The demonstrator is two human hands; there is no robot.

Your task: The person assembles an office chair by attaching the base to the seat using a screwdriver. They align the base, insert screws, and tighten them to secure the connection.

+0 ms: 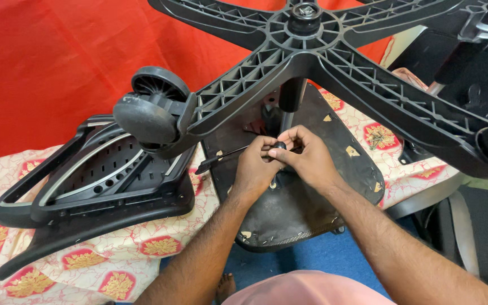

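Pinching a small black knob (279, 146) between fingertips, the right hand (306, 158) was curled over the underside of an upturned office chair seat (306, 209), its fingers bent and drawn close together around that knob. The left hand (255, 166) sat just beside it, touching it, with fingers folded in against the same spot; whether it gripped the knob itself or only steadied it could not be told. A thin black lever (221, 158) ran out leftward from between the two hands, ending in a thicker black grip that hung over the seat's edge. The knob lay near the middle of the seat's dark underside, close below the black gas-lift column (290, 99) that rose to a five-armed black plastic base (312, 51) with ribbed spokes, spread across the top of the view. One caster wheel (148, 116) was fitted at the end of the left-reaching spoke. A black chair backrest frame (94, 181) with a grey curved band lay flat to the left, on a cream tablecloth (125, 265) printed with red and gold motifs. A red cloth (57, 62) hung behind as a backdrop. Blue floor (334, 257) showed beneath the seat, and the person's bare toes (227, 282) appeared there between the forearms.
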